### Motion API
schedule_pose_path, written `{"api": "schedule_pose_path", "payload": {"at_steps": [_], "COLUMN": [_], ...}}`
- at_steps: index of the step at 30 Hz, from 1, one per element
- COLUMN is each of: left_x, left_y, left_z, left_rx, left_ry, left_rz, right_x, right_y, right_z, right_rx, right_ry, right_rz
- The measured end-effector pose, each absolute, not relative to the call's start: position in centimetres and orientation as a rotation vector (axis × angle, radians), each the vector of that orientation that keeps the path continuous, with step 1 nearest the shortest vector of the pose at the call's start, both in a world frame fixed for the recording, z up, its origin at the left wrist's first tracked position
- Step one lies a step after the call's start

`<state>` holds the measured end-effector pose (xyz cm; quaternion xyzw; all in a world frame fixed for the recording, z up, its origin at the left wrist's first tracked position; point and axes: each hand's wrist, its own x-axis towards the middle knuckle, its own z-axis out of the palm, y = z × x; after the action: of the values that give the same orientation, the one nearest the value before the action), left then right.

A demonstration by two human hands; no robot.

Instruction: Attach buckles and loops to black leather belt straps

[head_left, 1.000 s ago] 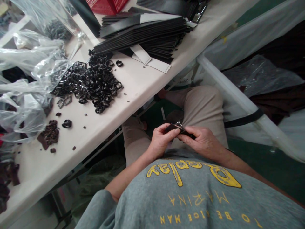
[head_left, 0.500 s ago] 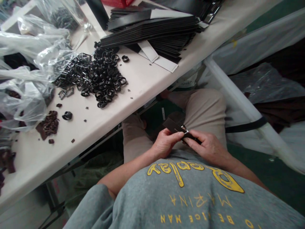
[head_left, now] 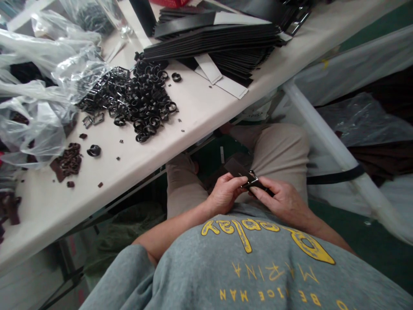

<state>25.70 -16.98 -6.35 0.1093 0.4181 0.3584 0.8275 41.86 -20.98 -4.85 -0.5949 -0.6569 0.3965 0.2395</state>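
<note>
Above my lap, my left hand [head_left: 226,190] pinches a dark belt strap [head_left: 236,167] between thumb and fingers. A shiny metal buckle [head_left: 252,178] sits on the strap between my two hands. My right hand [head_left: 281,199] is closed on the strap's other side, its thumb and forefinger close to the buckle. The strap's far end points up and left, away from my body. My fingers hide part of the strap and buckle.
On the white table [head_left: 135,168] lie a heap of black belt loops [head_left: 146,101], metal buckles [head_left: 93,88], brown loops [head_left: 71,159] and plastic bags [head_left: 35,125]. A stack of black straps [head_left: 213,41] is farther back. A pale rail [head_left: 325,125] stands at right.
My left thumb has shifted slightly left, and more of the buckle shows between my hands. The camera view has moved a little; both hands keep hold of the strap.
</note>
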Motion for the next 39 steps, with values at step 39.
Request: {"api": "schedule_pose_path", "payload": {"at_steps": [39], "left_x": [25.2], "left_y": [-16.8], "left_z": [-6.8], "left_rx": [0.588], "left_ry": [0.857], "left_rz": [0.714], "right_x": [41.4], "right_y": [-20.8], "right_z": [-3.3], "right_rx": [-1.771], "right_ry": [-1.635], "right_rz": [1.079]}}
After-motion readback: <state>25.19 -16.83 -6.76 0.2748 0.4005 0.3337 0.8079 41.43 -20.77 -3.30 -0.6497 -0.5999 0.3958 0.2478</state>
